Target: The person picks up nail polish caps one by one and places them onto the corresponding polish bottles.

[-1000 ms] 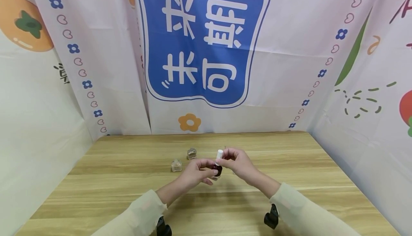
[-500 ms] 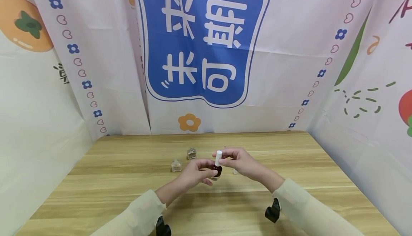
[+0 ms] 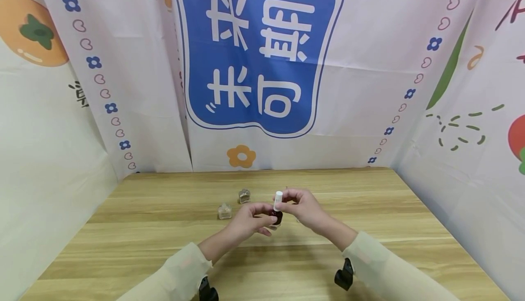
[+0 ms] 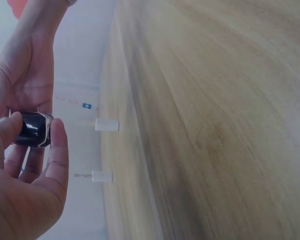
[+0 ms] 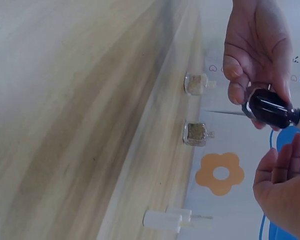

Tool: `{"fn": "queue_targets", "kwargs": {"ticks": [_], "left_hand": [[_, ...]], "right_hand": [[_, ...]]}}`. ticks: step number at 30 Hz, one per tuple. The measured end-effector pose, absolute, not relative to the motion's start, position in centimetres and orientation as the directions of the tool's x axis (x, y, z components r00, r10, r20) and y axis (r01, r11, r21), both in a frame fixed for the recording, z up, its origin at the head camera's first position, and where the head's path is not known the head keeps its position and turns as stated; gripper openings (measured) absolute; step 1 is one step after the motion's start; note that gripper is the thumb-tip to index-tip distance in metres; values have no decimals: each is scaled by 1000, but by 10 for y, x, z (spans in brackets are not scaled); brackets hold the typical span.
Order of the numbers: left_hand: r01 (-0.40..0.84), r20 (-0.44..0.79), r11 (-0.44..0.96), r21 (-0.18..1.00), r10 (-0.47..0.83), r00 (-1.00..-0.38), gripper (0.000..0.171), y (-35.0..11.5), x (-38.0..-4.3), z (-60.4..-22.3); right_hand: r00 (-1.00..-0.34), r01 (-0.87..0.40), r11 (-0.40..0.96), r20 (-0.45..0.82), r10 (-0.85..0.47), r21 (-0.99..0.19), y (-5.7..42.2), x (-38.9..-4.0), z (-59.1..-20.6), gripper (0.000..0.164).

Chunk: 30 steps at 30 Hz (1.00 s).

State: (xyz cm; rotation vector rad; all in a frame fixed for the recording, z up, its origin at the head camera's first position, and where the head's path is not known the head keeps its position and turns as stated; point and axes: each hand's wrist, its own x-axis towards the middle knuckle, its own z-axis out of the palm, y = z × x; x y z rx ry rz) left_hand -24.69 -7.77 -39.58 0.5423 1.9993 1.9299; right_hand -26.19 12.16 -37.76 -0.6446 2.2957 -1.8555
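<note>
My left hand (image 3: 248,221) holds a nail polish bottle (image 3: 277,217) of dark polish, thumb and fingers about its sides. White and upright, the bottle's cap (image 3: 278,200) is pinched by my right hand (image 3: 305,207) at the neck. The dark bottle (image 5: 270,107) shows its glossy side in the right wrist view; whether the cap is tight cannot be told. Two small uncapped glass bottles stand left of my hands: one pale (image 3: 224,211), one with gold-brown glitter (image 3: 244,195).
Two white brush caps, one nearer (image 4: 107,125) and one beside it (image 4: 102,176), stand brush-up on the wooden table (image 3: 164,228); my right hand mostly hides them in the head view. A printed cloth (image 3: 352,109) hangs behind the table.
My right hand turned outward on the cap half a second ago and has now turned back, its fingers still on the cap. The left hand and bottle stayed nearly in place.
</note>
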Motion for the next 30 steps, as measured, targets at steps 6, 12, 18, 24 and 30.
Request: {"fn": "queue_targets", "kwargs": {"ticks": [6,12,18,24,30], "left_hand": [[64,50,15,998,465,-884,29,-77,-246,-396],[67,47,27,997,461,-886,31,-77,-247,-397],[60,40,27,998,462,-886,32,-79,-246,-395],[55,40,16,998,477,-878,30,-80,-248,-396],[60,43,20,998,487,-873,30,-81,-251,-398]], "right_hand": [[-923,-230,149,166,-348,-962,117,-259,-381,17],[-925,-227,133,171,-338,-965,114,-257,-382,21],[-909,-265,173,186,-374,-948,122,-259,-376,26],[-867,-303,227,169,-468,-925,133,-264,-368,33],[-837,-331,222,177,-518,-917,133,-266,-367,27]]}}
